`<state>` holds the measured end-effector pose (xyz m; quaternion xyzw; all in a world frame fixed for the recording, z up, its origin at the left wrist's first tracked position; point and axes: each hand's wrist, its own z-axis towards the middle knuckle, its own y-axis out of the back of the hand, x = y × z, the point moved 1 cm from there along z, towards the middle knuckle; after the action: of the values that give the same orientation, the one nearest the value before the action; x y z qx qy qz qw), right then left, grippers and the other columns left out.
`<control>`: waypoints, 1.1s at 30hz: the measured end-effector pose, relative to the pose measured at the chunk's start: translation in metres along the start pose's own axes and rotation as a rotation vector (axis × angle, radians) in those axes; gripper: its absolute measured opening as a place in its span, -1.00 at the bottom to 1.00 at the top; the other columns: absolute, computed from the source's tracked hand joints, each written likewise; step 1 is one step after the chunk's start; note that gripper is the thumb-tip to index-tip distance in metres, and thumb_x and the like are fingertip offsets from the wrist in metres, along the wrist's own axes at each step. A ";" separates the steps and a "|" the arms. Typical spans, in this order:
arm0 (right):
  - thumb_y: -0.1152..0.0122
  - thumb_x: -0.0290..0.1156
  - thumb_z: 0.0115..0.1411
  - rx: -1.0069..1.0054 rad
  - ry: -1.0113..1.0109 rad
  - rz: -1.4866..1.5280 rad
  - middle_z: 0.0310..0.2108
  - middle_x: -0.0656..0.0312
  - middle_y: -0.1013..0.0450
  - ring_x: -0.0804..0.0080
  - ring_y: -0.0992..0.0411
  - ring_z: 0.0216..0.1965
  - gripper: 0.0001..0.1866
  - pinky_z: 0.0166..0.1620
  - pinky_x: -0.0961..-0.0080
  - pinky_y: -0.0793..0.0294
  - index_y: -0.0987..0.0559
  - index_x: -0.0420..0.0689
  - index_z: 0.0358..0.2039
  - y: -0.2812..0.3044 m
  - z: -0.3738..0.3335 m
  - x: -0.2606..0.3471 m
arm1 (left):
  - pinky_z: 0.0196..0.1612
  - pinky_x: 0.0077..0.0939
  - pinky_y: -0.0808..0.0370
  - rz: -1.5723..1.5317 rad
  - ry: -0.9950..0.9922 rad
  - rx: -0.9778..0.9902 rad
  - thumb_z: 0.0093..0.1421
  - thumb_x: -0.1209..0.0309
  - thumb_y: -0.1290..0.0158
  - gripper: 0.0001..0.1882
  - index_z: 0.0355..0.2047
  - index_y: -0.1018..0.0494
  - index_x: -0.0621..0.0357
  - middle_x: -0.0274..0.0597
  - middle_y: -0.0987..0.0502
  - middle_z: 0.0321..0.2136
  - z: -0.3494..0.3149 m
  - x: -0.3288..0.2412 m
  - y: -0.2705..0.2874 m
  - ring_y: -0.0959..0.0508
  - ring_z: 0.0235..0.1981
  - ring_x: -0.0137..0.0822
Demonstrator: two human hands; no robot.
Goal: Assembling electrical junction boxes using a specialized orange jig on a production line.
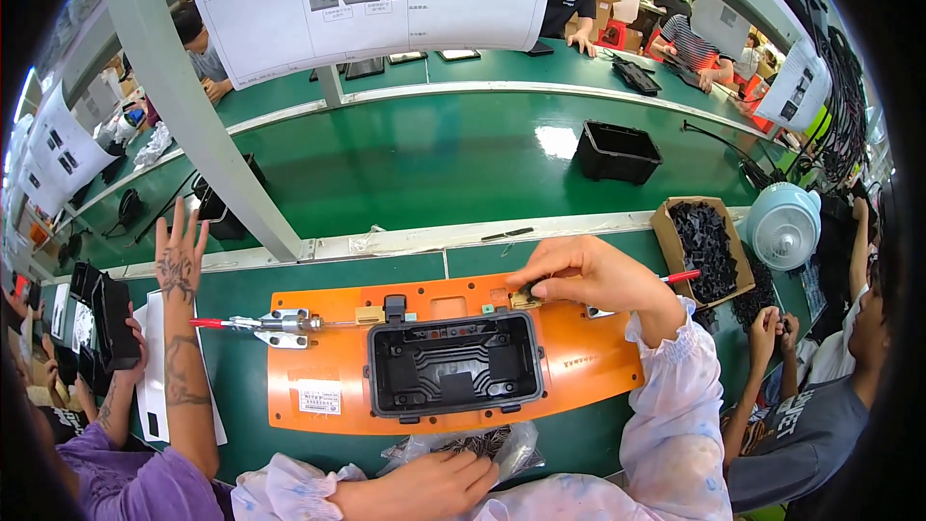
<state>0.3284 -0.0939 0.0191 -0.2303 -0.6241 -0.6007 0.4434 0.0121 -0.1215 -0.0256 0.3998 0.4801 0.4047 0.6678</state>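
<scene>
An open black plastic box sits in an orange fixture plate on the green bench in front of me. At the box's upper right corner my right hand is closed, pinching a small black plastic piece beside a brass-coloured block. A similar black piece stands at the upper left corner, by another brass-coloured block. My left hand lies with fingers extended over a clear plastic bag of thin metal pins, just below the fixture; its fingertips are partly hidden.
Red-handled toggle clamps flank the fixture. A carton of black plastic parts and a light-blue fan stand at right. Another black box is on the far bench. A co-worker's tattooed arm reaches in at left; another co-worker's hands are at right.
</scene>
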 end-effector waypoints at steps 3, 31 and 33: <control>-0.24 -0.59 0.22 -0.025 -0.272 0.124 -0.31 0.28 -0.50 0.54 -0.47 -0.33 -0.81 -0.22 0.63 -0.51 -0.64 -0.22 -0.14 -0.001 0.006 0.015 | -0.33 -0.53 -0.54 0.071 0.056 0.130 0.08 0.43 -0.03 -0.60 -0.05 -0.44 0.32 -0.22 -0.49 -0.25 -0.002 0.009 -0.030 -0.53 -0.28 -0.31; -0.29 -0.57 0.19 0.154 -0.035 0.209 -0.20 0.21 -0.50 0.44 -0.48 -0.21 -0.82 -0.11 0.54 -0.51 -0.67 -0.21 -0.17 -0.005 0.033 -0.007 | -0.32 -0.50 -0.57 -0.101 0.136 0.109 0.07 0.44 -0.04 -0.70 -0.14 -0.44 0.18 -0.24 -0.45 -0.24 -0.004 0.020 -0.031 -0.56 -0.18 -0.28; -0.29 -0.57 0.17 0.145 0.046 0.148 -0.30 0.19 -0.51 0.38 -0.48 -0.32 -0.80 -0.17 0.49 -0.51 -0.64 -0.25 -0.17 -0.007 0.031 -0.004 | -0.31 -0.50 -0.57 -0.107 0.126 0.096 0.07 0.45 -0.04 -0.69 -0.14 -0.44 0.18 -0.24 -0.45 -0.24 -0.004 0.021 -0.032 -0.56 -0.18 -0.28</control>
<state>0.3157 -0.0645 0.0156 -0.2293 -0.6368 -0.5248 0.5162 0.0179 -0.1128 -0.0627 0.3790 0.5607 0.3692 0.6369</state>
